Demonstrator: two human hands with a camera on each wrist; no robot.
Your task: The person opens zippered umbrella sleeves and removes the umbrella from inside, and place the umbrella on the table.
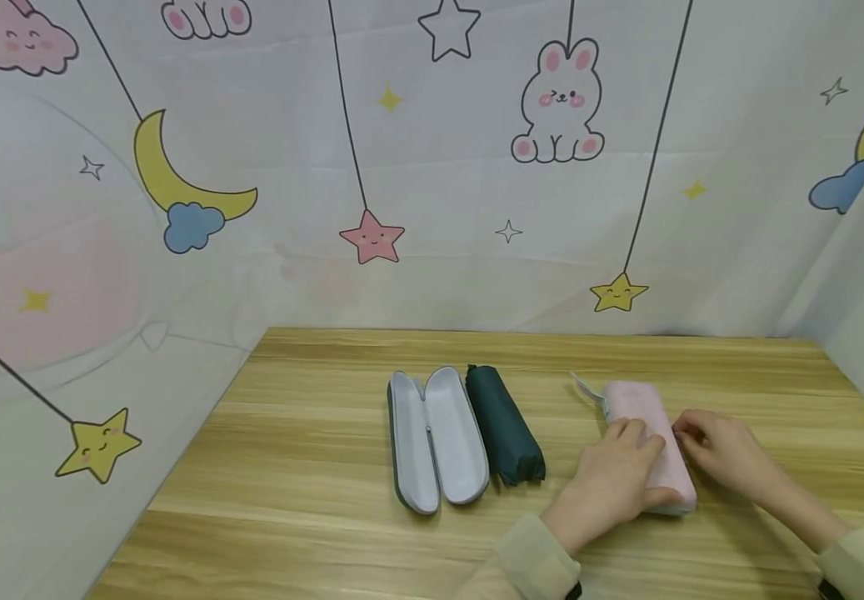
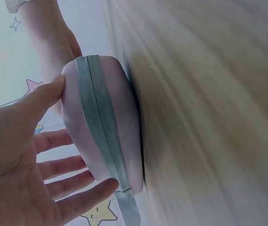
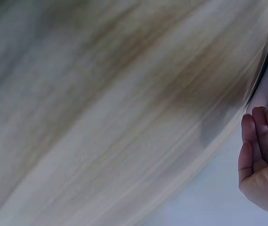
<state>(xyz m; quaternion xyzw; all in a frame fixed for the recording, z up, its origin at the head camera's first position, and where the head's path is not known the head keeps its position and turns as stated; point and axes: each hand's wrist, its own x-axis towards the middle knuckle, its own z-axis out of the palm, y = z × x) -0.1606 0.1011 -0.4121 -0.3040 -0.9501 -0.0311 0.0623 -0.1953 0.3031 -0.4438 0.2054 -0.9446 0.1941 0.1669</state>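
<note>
A pink zippered case (image 1: 640, 400) lies on the table, its grey-green zip band (image 2: 101, 117) closed along the side in the left wrist view. A grey loop strap (image 1: 587, 388) sticks out from its far end. My left hand (image 1: 611, 479) rests on top, fingers and thumb spread over it. At the case's right side is my right hand (image 1: 724, 450), thumb and forefinger pinched at the zip line. The zipper pull is hidden by those fingertips. In the right wrist view only a sliver of the pink case (image 3: 267, 87) shows beyond my fingers.
Left of my hands, a long dark case (image 1: 442, 442) with pale lining lies unzipped and spread in two halves. Beside it is a dark green rolled cloth bundle (image 1: 505, 425), perhaps a folded umbrella. A printed curtain (image 1: 461, 283) stands behind the wooden table (image 1: 282, 467).
</note>
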